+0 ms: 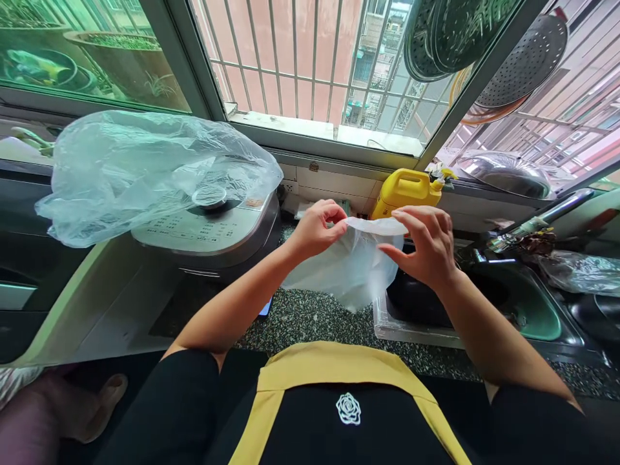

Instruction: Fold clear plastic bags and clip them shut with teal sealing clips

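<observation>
A thin, translucent white plastic bag (351, 265) hangs over the counter between my two hands, its rim near the top and its lower part slightly blurred. My left hand (320, 226) pinches the left end of the rim between thumb and fingers. At the right end, my right hand (426, 245) has its fingertips on the rim; its thumb is spread lower, in front of the bag, so this hold looks loose. Behind the right hand, a black container (411, 297) is partly hidden. A yellow jug (404, 192) stands just beyond the hands.
On the left, a large clear plastic bag (145, 168) covers part of an appliance with a printed lid (194, 229). The sink (537, 303) and faucet (527, 226) are at right. A speckled counter (310, 320) runs below a barred window. Another person's leg (58, 407) shows lower left.
</observation>
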The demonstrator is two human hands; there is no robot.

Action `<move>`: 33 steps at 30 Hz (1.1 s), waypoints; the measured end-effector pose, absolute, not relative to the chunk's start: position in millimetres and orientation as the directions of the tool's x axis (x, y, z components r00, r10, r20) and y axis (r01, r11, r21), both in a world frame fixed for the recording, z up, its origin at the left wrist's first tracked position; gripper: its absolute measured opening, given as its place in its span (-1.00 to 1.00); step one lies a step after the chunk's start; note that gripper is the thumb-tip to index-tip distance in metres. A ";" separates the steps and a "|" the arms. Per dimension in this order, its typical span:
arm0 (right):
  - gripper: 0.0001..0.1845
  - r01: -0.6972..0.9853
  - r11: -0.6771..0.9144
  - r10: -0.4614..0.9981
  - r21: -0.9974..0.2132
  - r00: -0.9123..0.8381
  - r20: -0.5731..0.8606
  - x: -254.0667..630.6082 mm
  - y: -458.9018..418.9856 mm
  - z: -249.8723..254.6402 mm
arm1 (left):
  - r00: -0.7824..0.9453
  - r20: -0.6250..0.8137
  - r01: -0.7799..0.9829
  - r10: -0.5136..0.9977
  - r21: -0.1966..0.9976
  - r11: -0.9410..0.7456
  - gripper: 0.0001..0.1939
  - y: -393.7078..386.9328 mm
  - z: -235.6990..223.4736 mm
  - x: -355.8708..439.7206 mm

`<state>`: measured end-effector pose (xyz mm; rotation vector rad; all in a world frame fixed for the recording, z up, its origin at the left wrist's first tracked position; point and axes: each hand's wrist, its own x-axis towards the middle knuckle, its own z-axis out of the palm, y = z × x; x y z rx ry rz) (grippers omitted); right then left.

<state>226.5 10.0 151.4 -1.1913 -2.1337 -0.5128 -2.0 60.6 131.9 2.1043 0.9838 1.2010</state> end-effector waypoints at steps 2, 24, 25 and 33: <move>-0.81 0.829 0.553 0.605 -0.083 -0.331 0.724 214.3 24.0 147.3 | 0.362 0.509 0.351 0.781 0.702 -0.620 -0.89 59.4 143.5 -10.0; -0.88 0.684 0.702 0.073 0.201 -0.349 0.934 182.6 -9.1 145.7 | 0.165 0.401 0.536 0.901 0.731 -0.423 -0.66 60.8 163.4 -44.5; -0.90 0.631 0.745 0.076 0.218 -0.405 0.911 175.1 -16.1 141.4 | 0.157 0.401 0.507 0.902 0.751 -0.422 -0.66 63.1 163.5 -41.3; -0.90 0.770 0.638 0.206 -0.019 -0.147 0.967 172.3 -7.0 130.4 | 0.319 0.391 0.414 0.863 0.762 -0.498 -0.72 70.0 158.6 -43.1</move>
